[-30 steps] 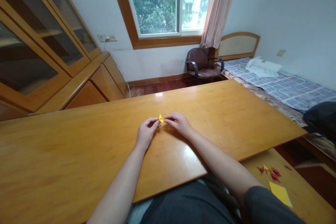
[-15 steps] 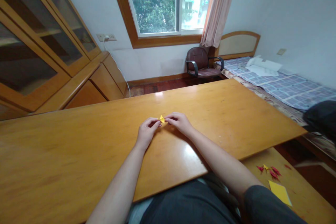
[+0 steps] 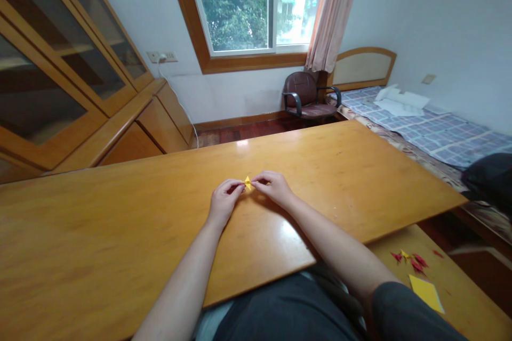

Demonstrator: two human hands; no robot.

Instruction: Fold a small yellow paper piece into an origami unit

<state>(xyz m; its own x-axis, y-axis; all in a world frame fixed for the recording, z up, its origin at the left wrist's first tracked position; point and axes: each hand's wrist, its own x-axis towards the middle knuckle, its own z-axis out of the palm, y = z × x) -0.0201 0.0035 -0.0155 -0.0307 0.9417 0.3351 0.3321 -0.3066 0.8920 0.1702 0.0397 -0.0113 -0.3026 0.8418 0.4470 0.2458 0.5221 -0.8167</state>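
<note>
A small yellow folded paper piece (image 3: 248, 183), with pointed tips above and below, is held just over the wooden table (image 3: 132, 234). On its left side, my left hand (image 3: 224, 200) pinches it between thumb and fingers. From the right, my right hand (image 3: 274, 186) grips the opposite end in a fingertip pinch. Both hands are closed, and the fingertips cover the piece's two ends. Its exact folded shape is too small to make out.
A lower surface (image 3: 384, 248) at right carries several small red folded papers (image 3: 418, 262), a yellow folded one (image 3: 405, 254) and a stack of yellow paper (image 3: 426, 293). Beyond the table stand an office chair (image 3: 306, 96), a bed (image 3: 448, 133) and a glass-fronted cabinet (image 3: 120, 112).
The yellow folded paper has turned slightly between my fingertips, and its upper and lower points now show more plainly. Both hands stay almost where they were.
</note>
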